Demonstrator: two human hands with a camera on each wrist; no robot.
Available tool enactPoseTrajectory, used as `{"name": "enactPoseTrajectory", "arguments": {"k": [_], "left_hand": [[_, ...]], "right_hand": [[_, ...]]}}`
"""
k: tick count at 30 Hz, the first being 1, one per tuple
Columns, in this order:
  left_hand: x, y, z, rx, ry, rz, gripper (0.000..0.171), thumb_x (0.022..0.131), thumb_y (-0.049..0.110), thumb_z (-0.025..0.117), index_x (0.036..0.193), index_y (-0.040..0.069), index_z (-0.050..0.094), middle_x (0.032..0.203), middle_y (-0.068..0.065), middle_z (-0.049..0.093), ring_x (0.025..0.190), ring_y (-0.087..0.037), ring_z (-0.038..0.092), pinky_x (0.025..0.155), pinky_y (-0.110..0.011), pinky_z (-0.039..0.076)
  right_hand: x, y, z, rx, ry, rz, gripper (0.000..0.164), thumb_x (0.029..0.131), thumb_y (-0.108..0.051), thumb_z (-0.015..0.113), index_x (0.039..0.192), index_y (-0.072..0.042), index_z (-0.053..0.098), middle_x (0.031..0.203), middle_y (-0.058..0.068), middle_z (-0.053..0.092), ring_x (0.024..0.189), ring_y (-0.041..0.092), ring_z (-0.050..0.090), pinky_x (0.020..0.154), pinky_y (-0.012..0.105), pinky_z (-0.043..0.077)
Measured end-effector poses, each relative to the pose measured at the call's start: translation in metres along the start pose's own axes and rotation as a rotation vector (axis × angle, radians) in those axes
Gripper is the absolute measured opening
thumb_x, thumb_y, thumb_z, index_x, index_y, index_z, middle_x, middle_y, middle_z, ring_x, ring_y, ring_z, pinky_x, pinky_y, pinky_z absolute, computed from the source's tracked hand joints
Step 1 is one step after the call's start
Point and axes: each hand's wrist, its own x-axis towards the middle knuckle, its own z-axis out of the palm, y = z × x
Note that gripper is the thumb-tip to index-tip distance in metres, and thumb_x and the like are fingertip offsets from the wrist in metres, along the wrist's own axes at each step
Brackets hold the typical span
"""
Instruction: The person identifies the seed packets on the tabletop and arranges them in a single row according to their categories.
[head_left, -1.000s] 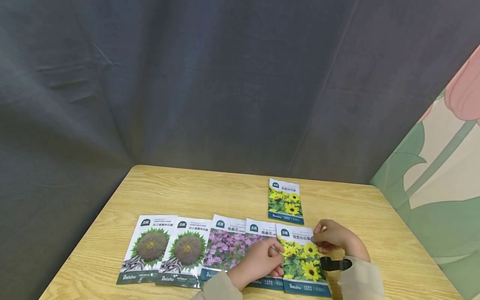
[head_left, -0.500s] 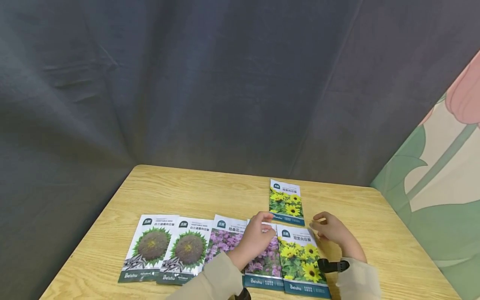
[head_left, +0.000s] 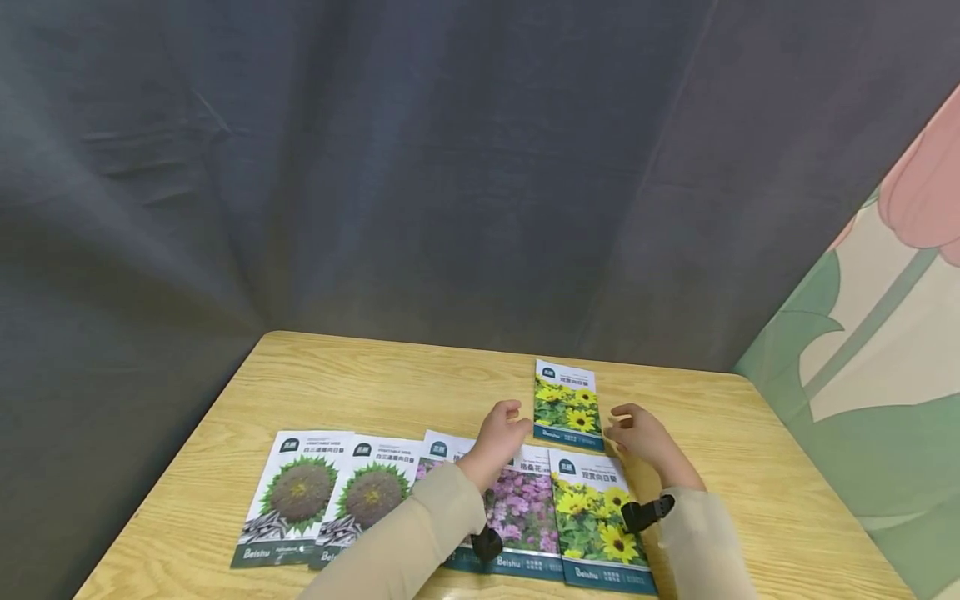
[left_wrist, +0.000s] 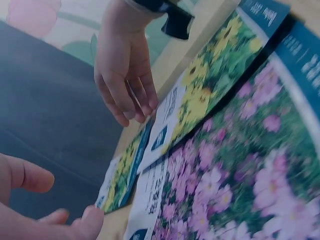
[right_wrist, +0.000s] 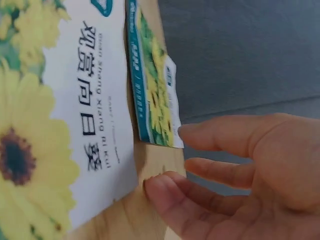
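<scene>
A seed packet with yellow flowers (head_left: 567,404) lies alone at the back of the table. My left hand (head_left: 497,440) hovers at its left edge with fingers apart, holding nothing. At its right edge is my right hand (head_left: 643,437); in the right wrist view a gap shows between thumb and fingers, and nothing is gripped. In front lies a second yellow-flower seed packet (head_left: 596,521). To its left, a purple-flower seed packet (head_left: 528,512) lies under my left forearm's side, and another purple-flower packet (head_left: 442,447) is mostly hidden by the sleeve.
Two sunflower seed packets, one on the far left (head_left: 288,500) and one beside it (head_left: 372,492), complete the front row. They lie on a wooden table (head_left: 375,383). A dark grey curtain (head_left: 450,183) rises behind, and a flower-painted panel (head_left: 862,400) stands at right.
My left hand has moved up from the front row to the far packet's left edge. My right hand has shifted forward and slightly left to its right edge. The packets stay put.
</scene>
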Motion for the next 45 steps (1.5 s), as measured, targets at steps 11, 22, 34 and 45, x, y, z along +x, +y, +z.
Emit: {"name": "enactPoseTrajectory", "arguments": {"k": [11, 22, 34, 45], "left_hand": [[0.018, -0.001, -0.006, -0.004, -0.098, -0.095, 0.054, 0.1, 0.011, 0.05, 0.15, -0.008, 0.04, 0.151, -0.026, 0.043, 0.135, -0.043, 0.046, 0.11, -0.055, 0.041], [0.025, -0.009, -0.006, -0.018, -0.121, -0.06, 0.013, 0.1, 0.006, 0.046, 0.087, 0.001, 0.047, 0.095, -0.012, 0.048, 0.084, -0.023, 0.041, 0.075, -0.04, 0.037], [0.026, -0.012, -0.006, -0.066, -0.052, -0.081, 0.047, 0.099, 0.004, 0.055, 0.144, -0.007, 0.049, 0.145, -0.023, 0.051, 0.128, -0.04, 0.055, 0.104, -0.049, 0.049], [0.027, -0.009, -0.008, -0.281, -0.078, -0.119, 0.048, 0.097, -0.001, 0.058, 0.143, -0.011, 0.046, 0.132, -0.025, 0.056, 0.112, -0.035, 0.066, 0.092, -0.036, 0.058]], "right_hand": [[0.026, -0.011, 0.009, 0.013, -0.012, 0.06, 0.048, 0.098, -0.009, 0.06, 0.137, 0.014, 0.046, 0.128, 0.034, 0.053, 0.082, 0.024, 0.062, 0.072, 0.035, 0.055], [0.035, -0.021, 0.015, 0.101, -0.012, 0.112, 0.045, 0.098, -0.003, 0.058, 0.136, 0.017, 0.046, 0.124, 0.033, 0.055, 0.091, 0.028, 0.063, 0.076, 0.039, 0.061], [0.037, -0.017, 0.02, 0.127, 0.017, 0.12, 0.041, 0.095, 0.001, 0.061, 0.132, 0.017, 0.051, 0.104, 0.025, 0.061, 0.071, 0.019, 0.058, 0.061, 0.029, 0.052], [0.023, -0.012, 0.012, 0.34, -0.043, 0.114, 0.046, 0.098, -0.004, 0.063, 0.136, 0.016, 0.049, 0.103, 0.017, 0.064, 0.073, 0.016, 0.058, 0.066, 0.028, 0.054]]}}
